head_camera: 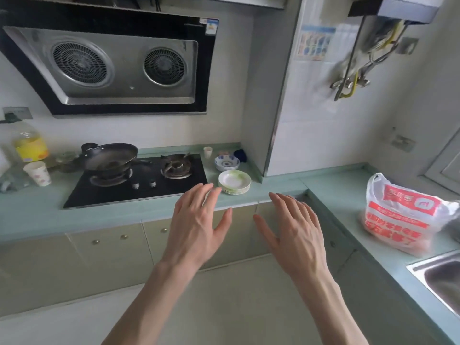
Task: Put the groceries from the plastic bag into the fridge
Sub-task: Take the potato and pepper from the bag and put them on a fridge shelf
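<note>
A white plastic bag (400, 216) with red print stands on the green counter (338, 192) at the right, its contents hidden by the plastic. My left hand (196, 225) and my right hand (293, 230) are stretched out in mid-air before the counter's front edge, palms down, fingers straight and spread. Neither hand holds or touches anything. The bag is well to the right of my right hand. No fridge is in view.
A black gas hob (139, 181) with a wok (112, 158) sits at the left under an extractor hood (117, 66). Stacked plates (234, 181) and bowls (227, 162) stand beside the hob. A steel sink (440, 277) lies at the lower right. An oil bottle (29, 143) and a paper cup (38, 173) are far left.
</note>
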`<state>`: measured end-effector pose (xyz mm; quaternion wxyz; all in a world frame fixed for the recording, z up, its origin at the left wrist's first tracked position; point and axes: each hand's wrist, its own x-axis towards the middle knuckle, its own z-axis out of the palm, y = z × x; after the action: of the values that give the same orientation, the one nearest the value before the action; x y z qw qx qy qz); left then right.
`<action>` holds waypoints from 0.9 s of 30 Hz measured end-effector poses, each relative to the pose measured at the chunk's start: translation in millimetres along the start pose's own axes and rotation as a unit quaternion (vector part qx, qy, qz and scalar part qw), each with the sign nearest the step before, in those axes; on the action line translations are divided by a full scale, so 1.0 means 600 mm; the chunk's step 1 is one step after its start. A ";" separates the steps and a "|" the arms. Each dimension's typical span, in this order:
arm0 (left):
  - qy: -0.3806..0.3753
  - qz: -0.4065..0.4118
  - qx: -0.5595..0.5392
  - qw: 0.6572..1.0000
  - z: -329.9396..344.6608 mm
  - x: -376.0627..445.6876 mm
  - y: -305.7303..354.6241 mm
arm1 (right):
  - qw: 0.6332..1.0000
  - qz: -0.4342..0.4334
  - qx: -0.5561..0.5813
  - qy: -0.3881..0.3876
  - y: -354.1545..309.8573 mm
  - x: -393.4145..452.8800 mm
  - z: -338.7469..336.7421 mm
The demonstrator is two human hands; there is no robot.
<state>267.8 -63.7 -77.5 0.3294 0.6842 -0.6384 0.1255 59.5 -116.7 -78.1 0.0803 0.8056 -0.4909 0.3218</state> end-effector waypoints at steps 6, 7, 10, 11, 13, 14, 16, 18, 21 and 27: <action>-0.033 0.069 -0.053 0.996 0.117 0.074 0.134 | 0.996 0.077 -0.045 0.000 0.160 -0.007 -0.028; -0.038 0.078 -0.061 0.994 0.134 0.084 0.153 | 0.994 0.091 -0.052 0.005 0.181 -0.008 -0.033; -0.047 0.108 -0.080 0.990 0.178 0.111 0.203 | 0.990 0.126 -0.068 0.013 0.239 -0.010 -0.044; -0.052 0.117 -0.086 0.988 0.192 0.120 0.217 | 0.988 0.136 -0.073 0.015 0.256 -0.010 -0.046; -0.060 0.132 -0.098 0.985 0.220 0.137 0.240 | 0.984 0.159 -0.082 0.024 0.284 -0.010 -0.048; -0.065 0.139 -0.104 0.983 0.235 0.146 0.250 | 0.981 0.170 -0.087 0.029 0.297 -0.009 -0.047; -0.076 0.154 -0.116 0.978 0.264 0.168 0.269 | 0.975 0.194 -0.099 0.037 0.323 -0.004 -0.042; -0.079 0.171 -0.129 0.974 0.295 0.195 0.286 | 0.970 0.215 -0.112 0.037 0.350 0.006 -0.032; -0.085 0.189 -0.146 0.967 0.341 0.248 0.308 | 0.962 0.240 -0.126 0.033 0.391 0.034 -0.008; -0.117 0.231 -0.174 0.950 0.447 0.355 0.339 | 0.943 0.288 -0.161 0.048 0.475 0.117 0.036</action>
<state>39.4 -389.5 -93.6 0.3284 0.4595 -0.8252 0.0042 -149.1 -322.2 -106.3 0.1361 0.5899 -0.7427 0.2861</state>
